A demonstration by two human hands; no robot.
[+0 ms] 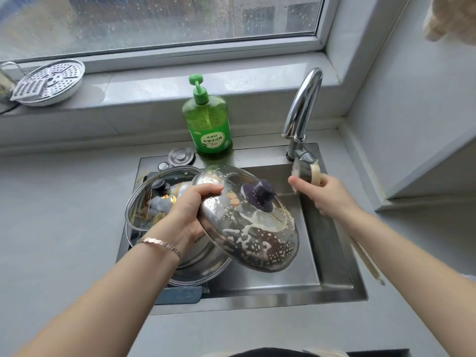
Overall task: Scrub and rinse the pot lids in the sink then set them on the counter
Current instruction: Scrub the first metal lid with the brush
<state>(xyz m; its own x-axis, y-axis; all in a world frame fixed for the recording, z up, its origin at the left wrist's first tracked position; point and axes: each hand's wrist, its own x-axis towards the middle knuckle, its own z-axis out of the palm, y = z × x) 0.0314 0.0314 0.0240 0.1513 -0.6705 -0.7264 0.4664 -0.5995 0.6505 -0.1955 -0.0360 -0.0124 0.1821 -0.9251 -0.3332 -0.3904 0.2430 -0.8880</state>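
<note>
My left hand (192,210) grips the rim of a steel-and-glass pot lid (257,233) with a dark knob, tilted over the sink (332,256). Foam streaks and spots cover the lid. My right hand (322,193) holds a pale sponge (314,172) up near the tap handle, to the right of the lid. A second glass lid (154,199) with a black knob rests on a steel pot (195,266) in the left half of the sink, partly hidden behind my left hand.
A green dish soap bottle (207,122) stands behind the sink. The chrome tap (304,109) rises at the back right. A steamer plate and grater (49,82) lie on the window sill at left. Grey counter (64,215) surrounds the sink.
</note>
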